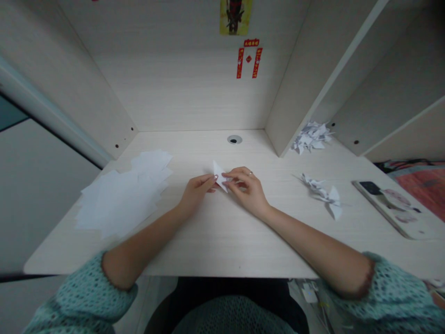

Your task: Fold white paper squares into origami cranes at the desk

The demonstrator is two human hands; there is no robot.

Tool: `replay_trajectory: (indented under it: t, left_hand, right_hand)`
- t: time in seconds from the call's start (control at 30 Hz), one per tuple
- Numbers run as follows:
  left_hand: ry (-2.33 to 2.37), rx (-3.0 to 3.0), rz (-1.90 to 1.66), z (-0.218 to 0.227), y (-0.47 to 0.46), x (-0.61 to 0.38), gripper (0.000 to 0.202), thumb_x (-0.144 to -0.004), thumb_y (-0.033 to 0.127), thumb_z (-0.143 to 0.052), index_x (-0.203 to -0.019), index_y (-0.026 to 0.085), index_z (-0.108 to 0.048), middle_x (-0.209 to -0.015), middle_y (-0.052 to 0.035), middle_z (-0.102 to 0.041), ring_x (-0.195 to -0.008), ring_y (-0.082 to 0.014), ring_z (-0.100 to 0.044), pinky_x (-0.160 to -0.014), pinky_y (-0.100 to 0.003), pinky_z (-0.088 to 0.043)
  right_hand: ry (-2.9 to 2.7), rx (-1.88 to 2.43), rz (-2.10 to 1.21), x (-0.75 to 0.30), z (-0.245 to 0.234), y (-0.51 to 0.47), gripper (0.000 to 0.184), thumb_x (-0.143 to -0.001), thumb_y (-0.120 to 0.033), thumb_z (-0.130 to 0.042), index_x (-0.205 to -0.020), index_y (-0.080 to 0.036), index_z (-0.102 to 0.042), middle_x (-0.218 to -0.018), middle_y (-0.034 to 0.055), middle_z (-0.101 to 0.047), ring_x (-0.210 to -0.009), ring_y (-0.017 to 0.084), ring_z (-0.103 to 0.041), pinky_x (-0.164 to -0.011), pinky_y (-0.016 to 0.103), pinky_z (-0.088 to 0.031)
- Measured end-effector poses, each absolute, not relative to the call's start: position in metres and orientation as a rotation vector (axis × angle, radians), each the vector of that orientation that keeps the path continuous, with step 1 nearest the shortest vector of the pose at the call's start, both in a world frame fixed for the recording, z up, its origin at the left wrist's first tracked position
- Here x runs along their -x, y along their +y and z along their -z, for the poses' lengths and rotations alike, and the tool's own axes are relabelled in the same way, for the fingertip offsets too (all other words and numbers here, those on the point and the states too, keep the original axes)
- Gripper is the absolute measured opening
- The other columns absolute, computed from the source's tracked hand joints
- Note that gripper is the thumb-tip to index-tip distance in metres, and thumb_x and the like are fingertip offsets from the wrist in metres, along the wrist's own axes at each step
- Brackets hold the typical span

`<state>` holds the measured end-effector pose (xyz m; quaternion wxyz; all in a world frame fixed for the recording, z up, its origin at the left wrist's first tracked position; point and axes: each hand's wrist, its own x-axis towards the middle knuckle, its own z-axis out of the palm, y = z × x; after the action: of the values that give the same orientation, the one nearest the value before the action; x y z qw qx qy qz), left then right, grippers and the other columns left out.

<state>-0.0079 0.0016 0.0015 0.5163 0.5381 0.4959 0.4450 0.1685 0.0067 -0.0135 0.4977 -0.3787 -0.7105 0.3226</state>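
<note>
Between my two hands, over the middle of the desk, is a small piece of folded white paper (pixel 219 175) with a pointed tip sticking up. My left hand (pixel 199 189) pinches its left side between thumb and fingers. From the right, the thumb and fingertips of my right hand (pixel 245 188) close on its other edge; a ring shows on one finger. The fingertips hide part of the folds. To the left lies a spread of white paper sheets (pixel 121 195). Several folded paper pieces (pixel 321 191) rest right of my right hand.
A heap of folded paper pieces (pixel 312 137) sits in the back right corner beside an upright divider panel (pixel 295 93). A phone (pixel 396 208) lies at the right. A round cable hole (pixel 234 139) is near the back of the pale desk (pixel 208 246).
</note>
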Motion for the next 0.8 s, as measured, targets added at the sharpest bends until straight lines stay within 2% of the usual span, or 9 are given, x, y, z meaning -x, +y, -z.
replay_trajectory:
  t: [0.17, 0.27, 0.4, 0.53, 0.7, 0.8]
  left_hand:
    - [1.192, -1.175, -1.046, -0.001, 0.003, 0.01, 0.037, -0.076, 0.05, -0.061, -0.084, 0.016, -0.071, -0.083, -0.0078, -0.072, -0.077, -0.0176, -0.065, -0.072, -0.028, -0.047]
    - [1.175, -1.129, -1.046, -0.002, 0.004, 0.011, 0.038, -0.075, 0.05, -0.063, -0.087, 0.015, -0.07, -0.086, -0.0094, -0.073, -0.077, -0.0182, -0.066, -0.07, -0.028, -0.047]
    - [1.155, -1.116, -1.045, -0.001, 0.003, 0.011, 0.037, -0.075, 0.048, -0.063, -0.088, 0.014, -0.071, -0.088, -0.01, -0.073, -0.08, -0.0192, -0.066, -0.073, -0.029, -0.047]
    - [1.126, -1.102, -1.06, 0.001, 0.003, 0.01, 0.033, -0.075, 0.046, -0.065, -0.089, 0.016, -0.071, -0.092, -0.0087, -0.073, -0.085, -0.0186, -0.066, -0.078, -0.029, -0.047]
    - [1.133, -1.032, -1.081, 0.001, 0.003, 0.009, 0.031, -0.071, 0.045, -0.069, -0.083, 0.016, -0.072, -0.083, -0.007, -0.072, -0.08, -0.0177, -0.066, -0.078, -0.03, -0.049]
    - [1.128, -1.026, -1.075, 0.001, 0.003, 0.009, 0.034, -0.07, 0.047, -0.069, -0.083, 0.015, -0.072, -0.083, -0.008, -0.072, -0.08, -0.0181, -0.065, -0.078, -0.031, -0.049]
  right_hand:
    - [-1.562, 0.945, -0.96, -0.167, 0.019, 0.014, 0.025, -0.079, -0.034, -0.064, -0.099, -0.02, -0.069, -0.083, 0.0046, -0.069, -0.069, 0.014, -0.063, -0.068, 0.029, -0.052]
    - [-1.472, 0.924, -1.108, -0.166, 0.021, 0.017, 0.021, -0.077, -0.035, -0.066, -0.091, -0.02, -0.071, -0.084, 0.0046, -0.072, -0.072, 0.016, -0.065, -0.07, 0.03, -0.052]
    - [-1.407, 0.918, -1.187, -0.166, 0.022, 0.019, 0.016, -0.075, -0.033, -0.066, -0.084, -0.021, -0.072, -0.079, 0.003, -0.072, -0.067, 0.015, -0.063, -0.066, 0.029, -0.051]
    - [-1.538, 0.921, -1.016, -0.169, 0.02, 0.017, 0.016, -0.08, -0.027, -0.06, -0.089, -0.021, -0.072, -0.084, 0.0039, -0.07, -0.073, 0.015, -0.062, -0.068, 0.029, -0.049]
    - [-1.711, 0.832, -0.805, -0.17, 0.014, 0.012, 0.019, -0.082, -0.019, -0.057, -0.092, -0.024, -0.072, -0.088, 0.0049, -0.063, -0.081, 0.016, -0.059, -0.067, 0.028, -0.048]
    - [-1.773, 0.781, -0.75, -0.17, 0.014, 0.012, 0.023, -0.082, -0.014, -0.055, -0.088, -0.026, -0.073, -0.091, 0.0049, -0.062, -0.087, 0.017, -0.059, -0.073, 0.031, -0.048]
